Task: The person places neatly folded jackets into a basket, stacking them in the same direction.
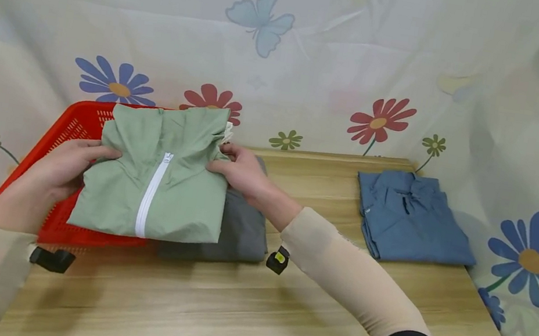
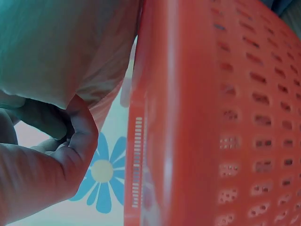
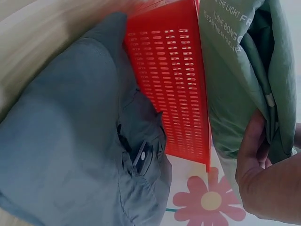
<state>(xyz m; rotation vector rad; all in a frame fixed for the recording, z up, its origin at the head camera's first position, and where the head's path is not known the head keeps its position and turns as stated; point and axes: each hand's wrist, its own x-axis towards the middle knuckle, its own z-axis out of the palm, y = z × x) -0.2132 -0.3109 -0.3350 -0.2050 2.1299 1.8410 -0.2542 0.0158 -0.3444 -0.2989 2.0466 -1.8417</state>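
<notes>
Left of the frame's centre, the left hand (image 1: 63, 166) and right hand (image 1: 243, 173) pinched opposite sides of a green garment (image 1: 185, 196), partly above a red basket (image 1: 81, 126).

This is a cloth-screened corner, in what building unclear: flower-printed sheeting (image 1: 317, 70) hangs behind the wooden table (image 1: 204, 310) and along both its sides, with a red basket (image 1: 56, 128) on its left.

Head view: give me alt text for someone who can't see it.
A left hand and right hand hold a folded green jacket partly over a red basket. On the wooden table, a grey garment lies beside the basket and a blue garment farther right.
</notes>
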